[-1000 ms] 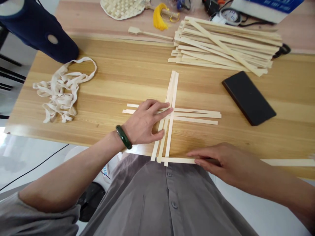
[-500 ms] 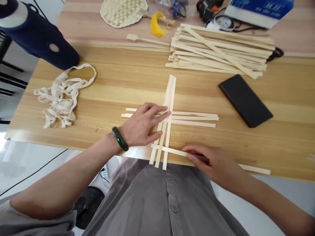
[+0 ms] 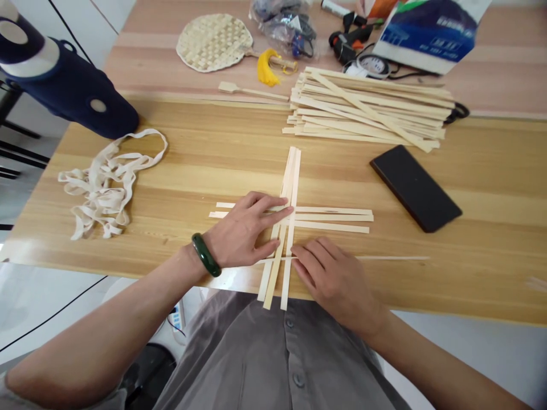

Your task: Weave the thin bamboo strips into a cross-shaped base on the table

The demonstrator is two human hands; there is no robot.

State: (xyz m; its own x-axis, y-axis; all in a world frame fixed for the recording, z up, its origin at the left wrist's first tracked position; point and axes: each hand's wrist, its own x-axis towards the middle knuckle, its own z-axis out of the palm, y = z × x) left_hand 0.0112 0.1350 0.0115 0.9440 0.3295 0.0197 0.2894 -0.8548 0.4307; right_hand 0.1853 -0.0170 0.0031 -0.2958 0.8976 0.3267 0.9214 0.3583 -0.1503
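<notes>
My left hand (image 3: pixel 245 230), wearing a green stone bangle (image 3: pixel 205 254), lies flat on a crossing of bamboo strips (image 3: pixel 287 219), fingers spread over the horizontal strips (image 3: pixel 331 219). My right hand (image 3: pixel 333 282) rests just below the crossing, its fingertips on a long thin strip (image 3: pixel 384 258). That strip runs across the lower ends of the vertical strips (image 3: pixel 273 279) and looks edge-on. Whether my right fingers pinch it is hidden. The strips lie on a pale wooden table (image 3: pixel 470 279).
A large bundle of bamboo strips (image 3: pixel 367 108) lies ahead. A black rectangular slab (image 3: pixel 414 188) sits to the right, and tangled cream ribbon (image 3: pixel 106 182) lies left, beside a navy fabric object (image 3: pixel 72 99). Farther back are a round woven fan (image 3: pixel 213 42) and a hot glue gun (image 3: pixel 348 37).
My right hand has moved left and up, now over the lower strips, and the long strip has slid up against the crossing. My left hand stays in place. The view has tilted slightly.
</notes>
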